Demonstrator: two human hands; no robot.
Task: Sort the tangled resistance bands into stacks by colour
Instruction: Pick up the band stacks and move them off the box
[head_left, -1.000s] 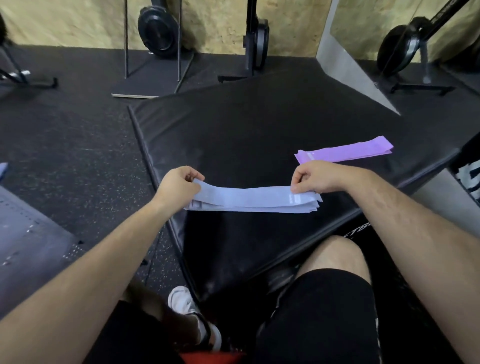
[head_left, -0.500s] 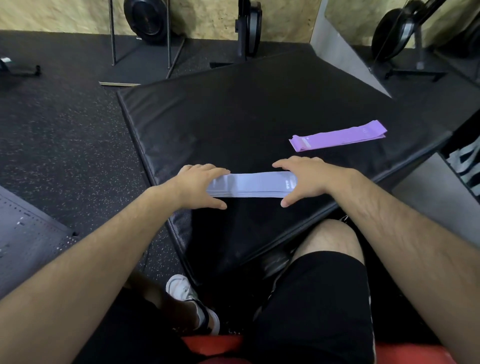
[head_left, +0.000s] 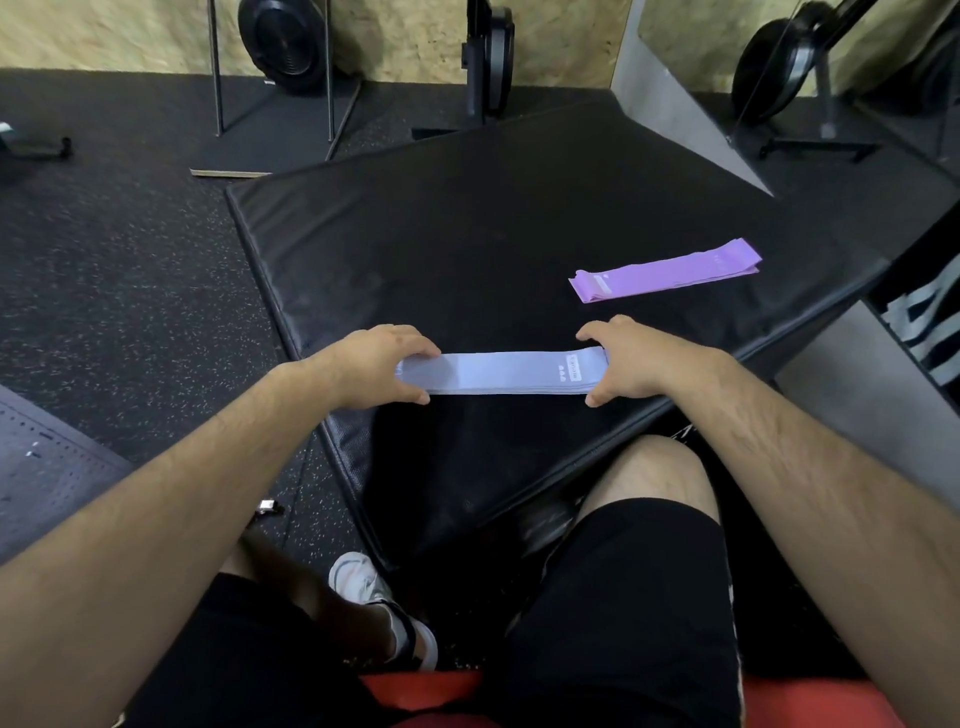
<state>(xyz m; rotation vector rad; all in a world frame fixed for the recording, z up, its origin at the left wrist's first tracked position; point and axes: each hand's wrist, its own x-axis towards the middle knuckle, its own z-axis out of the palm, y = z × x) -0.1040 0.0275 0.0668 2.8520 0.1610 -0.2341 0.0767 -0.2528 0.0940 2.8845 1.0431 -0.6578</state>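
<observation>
A neat stack of light blue resistance bands (head_left: 498, 371) lies flat on the black mat (head_left: 467, 234), near its front edge. My left hand (head_left: 379, 364) cups the stack's left end, fingers over the top and thumb against the near side. My right hand (head_left: 634, 358) holds the right end the same way, beside a white printed label. A second stack of purple bands (head_left: 670, 271) lies further back and to the right on the mat, apart from both hands.
The mat's corner points toward my knees, and its left edge drops to speckled rubber floor (head_left: 130, 270). A grey perforated platform (head_left: 47, 467) sits at the left. Weight plates on stands (head_left: 280, 41) and a leaning grey panel (head_left: 675, 98) stand behind.
The blue stack went from lifted between both hands to lying on the mat. My hands slid outward from pressing flat on it to cupping its two ends.
</observation>
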